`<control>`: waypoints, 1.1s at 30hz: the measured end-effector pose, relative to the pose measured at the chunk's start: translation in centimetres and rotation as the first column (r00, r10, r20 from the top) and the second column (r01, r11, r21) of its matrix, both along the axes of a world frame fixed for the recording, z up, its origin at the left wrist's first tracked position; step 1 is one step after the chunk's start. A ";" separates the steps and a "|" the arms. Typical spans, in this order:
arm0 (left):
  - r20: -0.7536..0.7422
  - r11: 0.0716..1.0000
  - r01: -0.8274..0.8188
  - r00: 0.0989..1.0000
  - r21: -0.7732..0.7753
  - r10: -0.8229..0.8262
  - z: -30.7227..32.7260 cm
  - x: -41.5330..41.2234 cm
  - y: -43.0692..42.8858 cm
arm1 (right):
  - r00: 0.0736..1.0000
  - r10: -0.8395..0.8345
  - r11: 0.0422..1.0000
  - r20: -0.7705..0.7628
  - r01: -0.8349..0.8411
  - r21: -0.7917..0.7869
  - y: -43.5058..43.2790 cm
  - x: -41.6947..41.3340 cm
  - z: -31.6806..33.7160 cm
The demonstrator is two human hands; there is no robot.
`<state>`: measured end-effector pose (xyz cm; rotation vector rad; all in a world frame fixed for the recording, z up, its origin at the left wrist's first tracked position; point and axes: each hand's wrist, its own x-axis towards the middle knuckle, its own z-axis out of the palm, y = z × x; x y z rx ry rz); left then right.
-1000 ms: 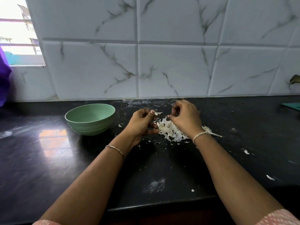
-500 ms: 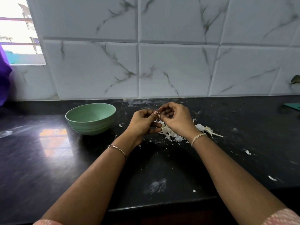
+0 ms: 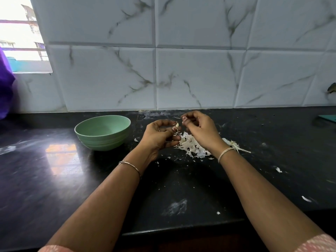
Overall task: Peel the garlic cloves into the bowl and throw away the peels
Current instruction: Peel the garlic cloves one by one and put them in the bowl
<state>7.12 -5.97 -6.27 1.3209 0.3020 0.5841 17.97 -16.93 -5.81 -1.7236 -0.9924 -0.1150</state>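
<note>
Clove (image 3: 176, 126) was pinched in the left grip's (image 3: 160, 137) curled fingertips, above the peel pile (image 3: 192, 149). Right grip (image 3: 201, 131) sat just beside the clove, fingers curled, pinching a peel sliver (image 3: 177, 117). Bowl (image 3: 101, 142) stood left of both grips on the worktop (image 3: 54, 179).

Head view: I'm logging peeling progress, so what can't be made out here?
Head view, one item per line:
green bowl: bottom hidden by its near wall.
garlic clove: mostly covered by left hand fingers.
right hand: whether it pinches anything, too small.
teal object: cut off by right edge.
</note>
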 end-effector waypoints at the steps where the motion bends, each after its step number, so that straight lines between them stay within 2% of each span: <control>1: 0.002 1.000 -0.002 1.000 0.003 0.002 0.0 0.0 0.0 | 1.000 0.021 1.000 -0.005 -0.021 -0.006 -0.1 -0.1 0.0; 5: -0.001 1.000 -0.018 1.000 0.017 0.018 -0.1 0.0 0.0 | 0.999 0.024 0.998 0.038 -0.022 -0.057 0.1 -0.5 -0.2; 7: -0.006 0.999 -0.019 1.000 0.031 0.019 -0.2 0.0 0.0 | 1.000 0.006 1.000 0.024 -0.005 -0.031 0.2 -0.4 -0.1; 13: -0.015 0.992 -0.017 1.000 0.123 0.019 -0.4 0.1 -0.1 | 0.983 0.062 0.994 -0.172 -0.046 0.097 0.2 -0.5 -0.1; 17: -0.015 0.988 -0.022 1.000 0.153 0.025 -0.6 0.3 -0.2 | 0.972 0.091 0.989 -0.217 -0.062 0.137 0.2 -0.7 -0.1; 33: -0.020 0.984 -0.028 0.999 0.175 0.032 -0.7 0.6 -0.7 | 0.968 0.097 0.984 -0.233 -0.057 0.171 0.5 -1.1 -0.2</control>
